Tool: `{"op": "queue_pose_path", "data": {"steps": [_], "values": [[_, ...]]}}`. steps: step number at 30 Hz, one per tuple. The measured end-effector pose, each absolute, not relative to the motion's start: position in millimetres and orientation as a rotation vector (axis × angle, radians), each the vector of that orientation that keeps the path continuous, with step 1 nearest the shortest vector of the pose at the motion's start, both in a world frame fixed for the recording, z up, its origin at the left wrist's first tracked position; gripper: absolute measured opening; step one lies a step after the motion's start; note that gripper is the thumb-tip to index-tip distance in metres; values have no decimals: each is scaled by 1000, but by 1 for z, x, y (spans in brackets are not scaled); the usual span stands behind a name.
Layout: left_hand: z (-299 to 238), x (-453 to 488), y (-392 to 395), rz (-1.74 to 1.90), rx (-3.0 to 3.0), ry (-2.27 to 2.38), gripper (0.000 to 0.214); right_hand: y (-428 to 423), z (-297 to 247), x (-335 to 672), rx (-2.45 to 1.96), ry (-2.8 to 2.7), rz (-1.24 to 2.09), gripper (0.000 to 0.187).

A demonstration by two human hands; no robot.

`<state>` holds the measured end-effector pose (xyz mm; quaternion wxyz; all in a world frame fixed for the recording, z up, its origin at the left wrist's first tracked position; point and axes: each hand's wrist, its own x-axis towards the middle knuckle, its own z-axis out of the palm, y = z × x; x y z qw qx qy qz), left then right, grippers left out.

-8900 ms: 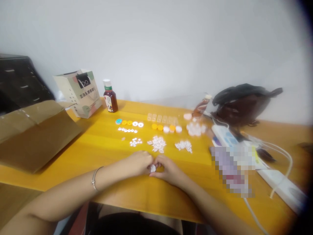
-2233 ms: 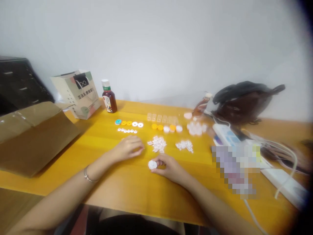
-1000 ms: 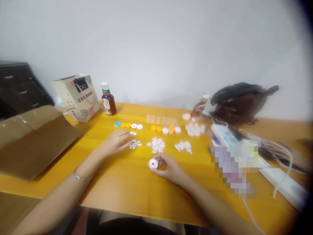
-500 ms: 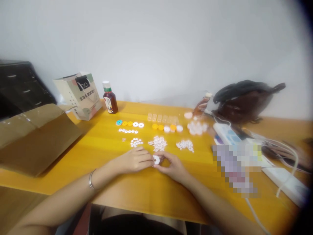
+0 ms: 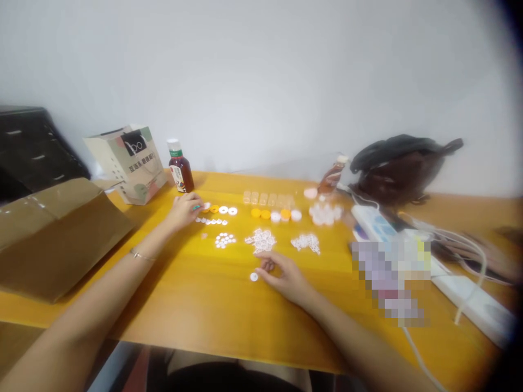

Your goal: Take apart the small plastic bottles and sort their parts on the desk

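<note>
Blurred Chinese characters (image 5: 142,163) and apparent glasses emblem (image 5: 135,146) on paper bag (image 5: 144,183)

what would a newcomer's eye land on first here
Probably the left hand, at the left end of the row of teal, yellow and white discs, and the right hand, nearer the person, by a small white disc. Next, likely the dark red bottle standing at the back left and the dark bag at the back right.
</note>
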<state>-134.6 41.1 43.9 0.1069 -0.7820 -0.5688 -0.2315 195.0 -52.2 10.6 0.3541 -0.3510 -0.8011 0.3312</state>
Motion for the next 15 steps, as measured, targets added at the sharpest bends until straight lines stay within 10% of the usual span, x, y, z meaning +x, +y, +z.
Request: {"op": "queue_pose_path", "data": {"steps": [15], "values": [[29, -143, 58, -502, -2290, -1739, 16, -51, 22, 201, -937, -2080, 785, 19]]}}
